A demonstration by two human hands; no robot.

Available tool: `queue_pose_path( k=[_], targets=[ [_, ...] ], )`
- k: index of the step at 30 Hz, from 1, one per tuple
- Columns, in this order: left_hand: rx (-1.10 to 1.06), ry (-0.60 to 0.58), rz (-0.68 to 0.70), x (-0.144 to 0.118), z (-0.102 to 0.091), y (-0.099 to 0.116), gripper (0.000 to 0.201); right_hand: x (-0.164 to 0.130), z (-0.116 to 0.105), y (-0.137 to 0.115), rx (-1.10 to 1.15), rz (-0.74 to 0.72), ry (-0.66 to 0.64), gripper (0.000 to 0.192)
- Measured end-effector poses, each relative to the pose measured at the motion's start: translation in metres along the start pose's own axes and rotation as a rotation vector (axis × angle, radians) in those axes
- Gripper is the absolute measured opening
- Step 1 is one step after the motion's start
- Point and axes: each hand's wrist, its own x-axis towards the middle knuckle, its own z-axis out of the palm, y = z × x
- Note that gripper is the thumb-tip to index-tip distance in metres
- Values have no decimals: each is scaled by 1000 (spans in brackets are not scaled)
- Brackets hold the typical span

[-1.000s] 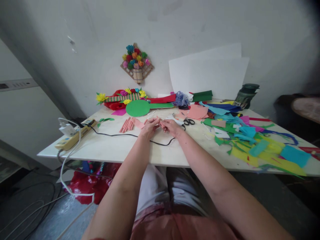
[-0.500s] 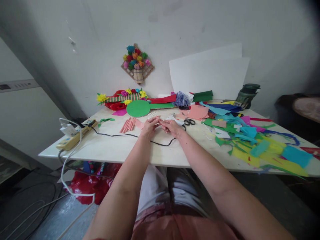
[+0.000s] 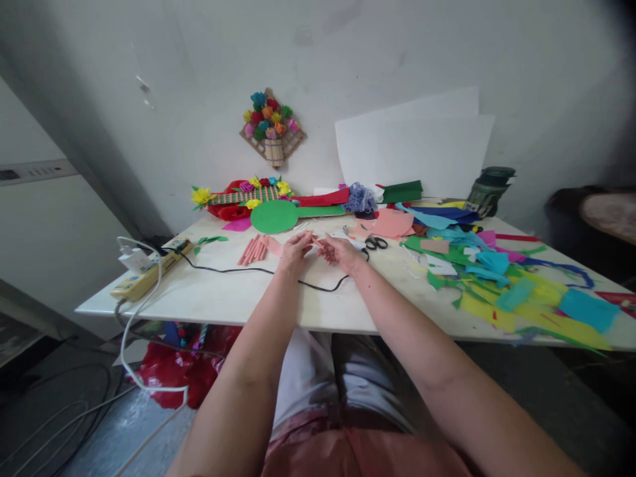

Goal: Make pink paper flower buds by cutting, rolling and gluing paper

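Observation:
My left hand [image 3: 296, 252] and my right hand [image 3: 340, 252] meet over the middle of the white table [image 3: 238, 295]. Both pinch a small pink paper piece [image 3: 317, 242] between their fingertips. It is too small to tell its exact shape. Several rolled pink paper sticks [image 3: 253, 249] lie just left of my left hand. Black-handled scissors [image 3: 375, 242] rest just right of my right hand. A black cable [image 3: 318, 285] runs under my wrists.
A green paper disc [image 3: 273, 216] and a paper-flower piece [image 3: 243, 195] lie at the back. Coloured paper scraps [image 3: 517, 288] cover the right side. A power strip [image 3: 144, 275] sits at the left edge. White sheets [image 3: 415, 156] lean on the wall beside a dark jar [image 3: 489, 189].
Both hands have stayed together at the table's middle, only the fingers working slightly on the pink piece. Nothing else has moved.

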Motion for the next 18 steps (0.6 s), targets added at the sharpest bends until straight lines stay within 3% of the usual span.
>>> queue_pose_path(
  k=[6, 14, 18],
  targets=[
    [-1, 7, -3, 1, 0, 0, 27, 2, 1, 4, -28, -30, 57, 27],
    [-3, -18, 9, -1, 3, 1, 27, 7, 2, 10, -49, -72, 108, 26],
    [-12, 23, 23, 1, 1, 0, 28, 4, 5, 8, -53, -99, 113, 30]
  ],
)
